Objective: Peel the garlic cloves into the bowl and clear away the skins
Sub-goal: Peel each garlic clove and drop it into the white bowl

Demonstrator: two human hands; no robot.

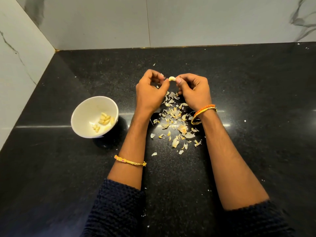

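Note:
A pale garlic clove is held up above the black counter, pinched between the fingertips of both hands. My left hand pinches its left end and my right hand pinches its right end. A white bowl stands to the left of my left forearm, tilted toward me, with several peeled cloves inside. Loose papery garlic skins lie scattered on the counter below and between my wrists.
The black granite counter runs to white marble walls at the back and on the left. Tiny skin flecks dot the counter. Bangles sit on both wrists and dark knit sleeves are pushed up.

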